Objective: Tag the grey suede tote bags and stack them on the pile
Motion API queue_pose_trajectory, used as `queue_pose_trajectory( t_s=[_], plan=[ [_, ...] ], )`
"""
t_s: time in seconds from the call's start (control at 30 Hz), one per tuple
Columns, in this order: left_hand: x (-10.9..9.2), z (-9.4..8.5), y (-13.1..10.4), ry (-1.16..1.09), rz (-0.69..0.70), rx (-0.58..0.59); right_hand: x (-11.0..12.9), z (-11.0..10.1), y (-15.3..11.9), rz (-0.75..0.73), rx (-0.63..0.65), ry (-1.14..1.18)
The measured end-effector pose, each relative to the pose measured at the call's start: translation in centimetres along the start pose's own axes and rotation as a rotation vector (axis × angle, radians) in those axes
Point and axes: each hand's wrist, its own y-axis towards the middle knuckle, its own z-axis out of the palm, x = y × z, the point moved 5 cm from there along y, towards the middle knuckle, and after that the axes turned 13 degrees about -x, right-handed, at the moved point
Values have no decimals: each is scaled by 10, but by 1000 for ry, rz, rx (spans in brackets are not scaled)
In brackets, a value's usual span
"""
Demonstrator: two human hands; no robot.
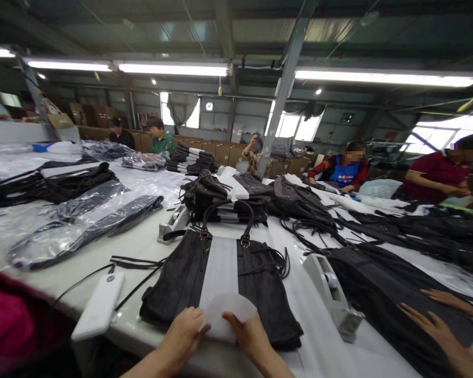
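At black bag (256, 273): both hands (217, 331) part-curled, pinching white paper strip (221, 268).

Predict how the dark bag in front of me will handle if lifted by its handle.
Probably floppy: the bag lies flat, its body creased. The handle seems stiffer, since it holds its arch. The white strip might shift: its lower end curls up.
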Motion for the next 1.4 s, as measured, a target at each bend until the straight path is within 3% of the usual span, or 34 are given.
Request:
queue_pose_trajectory(
  t_s=[0.17,0.4,0.5,0.57,0.63,0.73,0.87,0.97,1.17,1.4],
  plan=[
    [3,-9,24,132,-356,166,-11,12,10,210,53,-159],
    [3,-15,50,203,-463,315,-6,13,18,204,61,-409],
    [6,-13,52,202,-478,331,-5,9,18,199,-14,-485],
    [9,-11,53,197,-489,345,0,5,19,108,-154,-545],
    [12,-9,54,191,-502,363,10,4,23,-82,-278,-551],
    [17,-5,55,185,-525,393,23,16,28,-392,-334,-495],
    [22,-1,56,163,-537,428,30,37,34,-664,-402,-547],
    [25,1,57,149,-532,437,25,54,37,-666,-236,-519],
    [30,7,57,146,-532,445,-3,64,38,-342,174,-385],
    [34,10,57,110,-548,434,-5,62,36,-284,280,-326]
  ],
)
